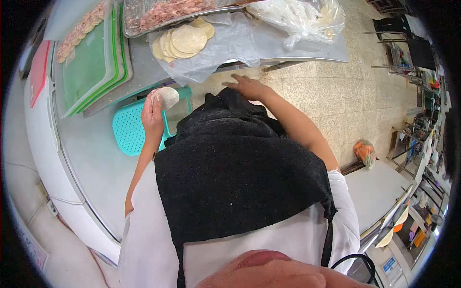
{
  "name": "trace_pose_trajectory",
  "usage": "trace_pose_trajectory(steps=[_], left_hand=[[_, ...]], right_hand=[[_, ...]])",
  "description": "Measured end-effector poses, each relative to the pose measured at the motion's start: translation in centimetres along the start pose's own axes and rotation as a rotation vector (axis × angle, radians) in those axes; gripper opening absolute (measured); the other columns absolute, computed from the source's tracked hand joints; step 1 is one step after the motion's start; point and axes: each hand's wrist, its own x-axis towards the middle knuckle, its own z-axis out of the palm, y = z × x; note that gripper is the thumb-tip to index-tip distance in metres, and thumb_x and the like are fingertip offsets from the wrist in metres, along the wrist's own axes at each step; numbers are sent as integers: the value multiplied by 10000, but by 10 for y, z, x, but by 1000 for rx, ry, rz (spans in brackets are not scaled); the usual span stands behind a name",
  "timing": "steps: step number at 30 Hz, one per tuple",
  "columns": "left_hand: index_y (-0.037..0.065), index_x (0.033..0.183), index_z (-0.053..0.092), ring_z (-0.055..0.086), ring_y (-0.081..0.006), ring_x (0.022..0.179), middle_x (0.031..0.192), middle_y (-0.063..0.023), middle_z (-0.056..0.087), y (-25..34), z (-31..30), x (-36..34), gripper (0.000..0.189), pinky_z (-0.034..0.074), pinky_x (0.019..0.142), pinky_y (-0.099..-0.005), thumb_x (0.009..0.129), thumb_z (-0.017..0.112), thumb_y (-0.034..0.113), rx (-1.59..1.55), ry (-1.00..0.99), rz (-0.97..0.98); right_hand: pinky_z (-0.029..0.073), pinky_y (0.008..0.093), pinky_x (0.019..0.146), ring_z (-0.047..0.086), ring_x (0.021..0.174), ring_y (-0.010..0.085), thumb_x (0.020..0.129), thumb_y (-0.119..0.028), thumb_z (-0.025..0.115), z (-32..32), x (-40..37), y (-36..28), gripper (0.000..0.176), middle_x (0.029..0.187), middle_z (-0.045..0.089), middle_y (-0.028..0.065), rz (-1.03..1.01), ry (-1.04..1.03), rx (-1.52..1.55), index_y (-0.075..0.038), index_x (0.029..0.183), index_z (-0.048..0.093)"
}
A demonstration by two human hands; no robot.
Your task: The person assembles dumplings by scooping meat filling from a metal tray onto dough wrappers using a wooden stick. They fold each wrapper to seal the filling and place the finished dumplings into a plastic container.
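Note:
My left hand [152,109] is closed around one edge of a round dough wrapper [170,97], held up above a turquoise perforated stool [128,126]. Fingers apart and holding nothing, my right hand [250,88] is just over the front of the black apron [240,177]. Beyond both hands, a fanned stack of pale dough wrappers [188,39] lies on a clear plastic sheet [228,45]. Behind the stack is a metal tray whose ground meat [170,10] shows pink.
Stacked green-edged trays [89,72] stand at the left, with a row of dumplings [79,36] along the top one. A knotted plastic bag [300,21] lies at the steel table's [321,52] right end. On the right, a bag of orange produce [365,152] sits by a white surface [379,189].

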Motion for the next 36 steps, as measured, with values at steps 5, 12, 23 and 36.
trace_pose_trajectory(steps=[5, 12, 23, 36], left_hand=[[-37, 1128, 588, 576, -260, 1047, 1122, -156, 621, -12, -16, 20, 328, 414, 934, -325, 970, 456, 218, 21, -35, 43], [-48, 1127, 587, 569, -268, 1082, 1132, -177, 616, -26, -25, 30, 322, 402, 956, -325, 967, 468, 204, 6, 21, 41], [-42, 1099, 600, 594, -297, 1042, 1110, -181, 626, -8, -18, 30, 280, 436, 921, -347, 961, 465, 161, 107, -15, 143], [-1, 1067, 619, 626, -282, 943, 1024, -151, 652, 22, 18, 13, 219, 465, 845, -330, 947, 469, 106, 136, -227, 275]], right_hand=[[428, 428, 953, 514, 1120, 370, 811, -184, 594, -19, 9, -9, 295, 1283, 509, 159, -84, -169, 92, -96, 1089, 635], [426, 402, 657, 568, 700, 305, 815, -257, 615, -128, -29, -38, 240, 724, 587, 161, 96, -97, 424, -18, 818, 587], [443, 264, 676, 526, 773, 86, 908, -252, 562, -134, -59, -45, 231, 861, 624, -3, 119, -416, 1139, -42, 936, 655], [464, 348, 843, 591, 992, 234, 761, -246, 627, -129, -96, -5, 444, 1092, 633, 137, 67, -475, 695, -12, 1136, 585]])
